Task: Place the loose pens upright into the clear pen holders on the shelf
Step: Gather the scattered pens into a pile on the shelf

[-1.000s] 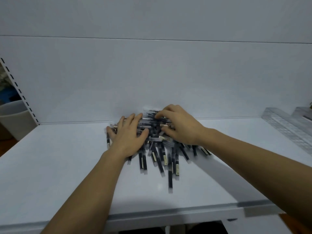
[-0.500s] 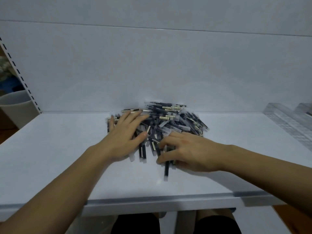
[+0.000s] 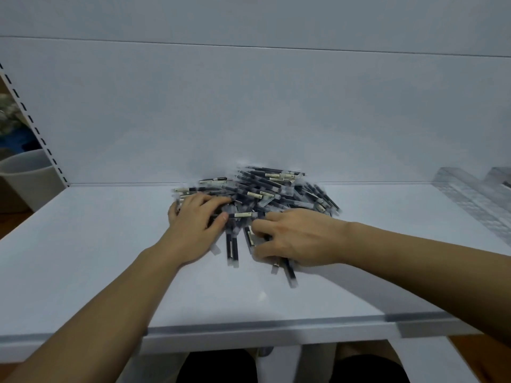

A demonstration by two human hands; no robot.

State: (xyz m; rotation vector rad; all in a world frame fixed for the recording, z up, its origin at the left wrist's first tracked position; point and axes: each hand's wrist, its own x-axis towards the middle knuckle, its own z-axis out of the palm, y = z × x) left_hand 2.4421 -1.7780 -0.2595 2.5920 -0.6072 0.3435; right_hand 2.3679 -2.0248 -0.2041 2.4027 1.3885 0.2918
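Nearest me on the white shelf [image 3: 83, 272], my left hand [image 3: 193, 228] lies flat with fingers spread on the left side of the heaped pens [image 3: 276, 189], while my right hand [image 3: 296, 239] curls its fingers and thumb around a few at the near edge, hiding most of them. The pens are dark with pale labels, too blurred to read. Farther off, the clear pen holders [image 3: 470, 200] lie well apart at the right, cut by the frame, and a grey bin [image 3: 27, 178] stands beyond the slotted upright [image 3: 30, 120] at the left.
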